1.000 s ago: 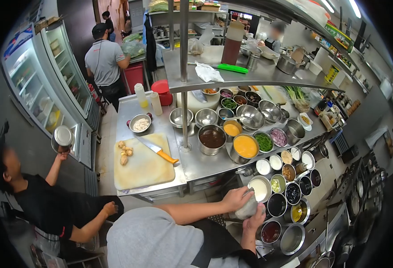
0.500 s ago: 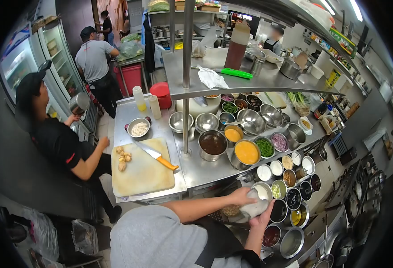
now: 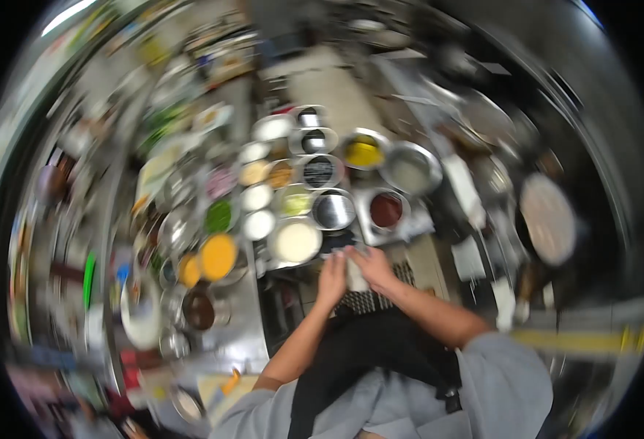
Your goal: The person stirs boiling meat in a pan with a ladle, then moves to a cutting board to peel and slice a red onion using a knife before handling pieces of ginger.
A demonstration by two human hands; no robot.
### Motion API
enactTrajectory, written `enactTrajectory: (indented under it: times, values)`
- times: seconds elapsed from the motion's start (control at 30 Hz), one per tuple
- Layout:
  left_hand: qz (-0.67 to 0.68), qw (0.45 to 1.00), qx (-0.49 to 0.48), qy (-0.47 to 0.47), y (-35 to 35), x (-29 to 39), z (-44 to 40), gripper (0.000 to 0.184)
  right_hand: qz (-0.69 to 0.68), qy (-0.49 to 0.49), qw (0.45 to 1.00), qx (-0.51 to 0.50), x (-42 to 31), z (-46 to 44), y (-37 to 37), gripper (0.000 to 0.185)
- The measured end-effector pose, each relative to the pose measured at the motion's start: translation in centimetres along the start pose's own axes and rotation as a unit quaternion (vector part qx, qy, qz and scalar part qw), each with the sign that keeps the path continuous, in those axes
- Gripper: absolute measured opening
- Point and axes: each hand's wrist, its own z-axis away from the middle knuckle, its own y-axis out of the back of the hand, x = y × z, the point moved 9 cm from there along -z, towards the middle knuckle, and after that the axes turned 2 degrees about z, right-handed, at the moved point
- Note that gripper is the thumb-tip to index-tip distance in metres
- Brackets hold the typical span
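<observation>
A pale cloth [image 3: 355, 279] is bunched between my two hands, close in front of my black apron. My left hand [image 3: 331, 279] presses on it from the left. My right hand [image 3: 372, 268] holds it from the right, fingers toward the left hand. Motion blur softens the fingers and the cloth's edges. Just ahead of my hands stands a container of creamy white contents [image 3: 298, 241]. A shiny dark-topped container [image 3: 333, 209] is beyond, and a pot of dark red sauce [image 3: 388, 211] stands to the right.
Several containers of ingredients stand in rows ahead, including yellow oil [image 3: 363, 151]. Orange sauce [image 3: 218, 257] and chopped greens [image 3: 219, 216] are on the steel counter [image 3: 245, 322] at left. A blurred cooking area with a pale pan [image 3: 548, 219] lies right.
My view has swung right, toward the cooking side, and blurred. The cloth has stayed with my hands, which are now low before my apron, beside the containers.
</observation>
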Motion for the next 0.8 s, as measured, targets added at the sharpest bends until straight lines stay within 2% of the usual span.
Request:
enactTrajectory:
  times: [0.03,0.07,0.13,0.17,0.2,0.23,0.27,0.33,0.37,0.4,0.47,0.57,0.6,0.67,0.7,0.73,0.8]
  values:
    - [0.027,0.997,-0.029,0.061,-2.4,-0.6,-0.7,0.086,0.022,0.036,0.999,0.008,-0.9,0.1,1.4,0.068]
    - [0.048,0.99,-0.046,0.125,-5.0,-1.3,-1.1,0.092,0.067,-0.028,0.997,0.001,-2.6,1.4,3.1,0.072]
    - [0.0,0.994,-0.018,0.112,-9.2,-0.6,-1.9,0.066,0.064,-0.071,0.995,0.03,0.1,0.1,8.1,0.081]
    - [0.134,0.982,-0.074,0.113,-12.1,-1.0,-2.7,0.056,-0.046,-0.141,0.989,-0.01,1.1,0.5,9.6,0.086]
    - [0.123,0.981,-0.095,0.113,-14.0,-0.3,-3.2,0.056,-0.157,-0.201,0.965,-0.056,1.8,0.8,11.0,0.09]
    - [0.18,0.957,-0.14,0.177,-16.4,-0.6,-2.8,0.053,-0.275,-0.228,0.923,-0.145,2.0,1.5,12.3,0.086]
    - [0.234,0.924,-0.177,0.246,-18.8,-1.0,-2.2,0.051,-0.29,-0.241,0.913,-0.156,-0.5,2.8,14.3,0.095]
    - [0.223,0.925,-0.194,0.24,-22.2,-1.9,-3.2,0.044,-0.092,-0.203,0.969,-0.112,-1.7,3.3,21.3,0.099]
    - [0.207,0.923,-0.193,0.259,-23.2,-2.0,-3.3,0.04,0.021,-0.181,0.981,-0.06,-1.6,2.6,24.8,0.097]
    - [0.191,0.922,-0.189,0.279,-24.0,-2.3,-3.1,0.036,0.079,-0.18,0.98,0.004,0.9,0.8,28.7,0.092]
    - [0.19,0.921,-0.185,0.287,-25.2,-2.6,-3.2,0.032,-0.059,-0.258,0.957,0.117,7.5,-2.3,34.6,0.088]
    - [0.234,0.885,-0.213,0.342,-26.7,-2.5,-2.2,0.023,-0.122,-0.267,0.943,0.154,13.6,-8.5,40.2,0.087]
    - [0.232,0.886,-0.21,0.342,-27.1,-1.8,-1.9,0.023,-0.124,-0.267,0.944,0.15,14.1,-10.1,41.3,0.087]
    - [0.194,0.883,-0.264,0.337,-27.5,0.3,-0.7,0.03,-0.229,-0.227,0.92,0.223,14.0,-12.9,42.9,0.092]
    - [0.169,0.896,-0.256,0.322,-27.4,0.6,-0.7,0.033,-0.28,-0.187,0.914,0.226,13.4,-13.9,43.8,0.095]
    - [0.168,0.896,-0.253,0.323,-26.9,1.0,-0.9,0.033,-0.297,-0.175,0.903,0.258,13.1,-15.3,44.5,0.086]
    - [0.171,0.857,-0.304,0.38,-27.1,2.0,-0.5,0.032,-0.367,-0.178,0.875,0.26,12.1,-17.0,44.4,0.068]
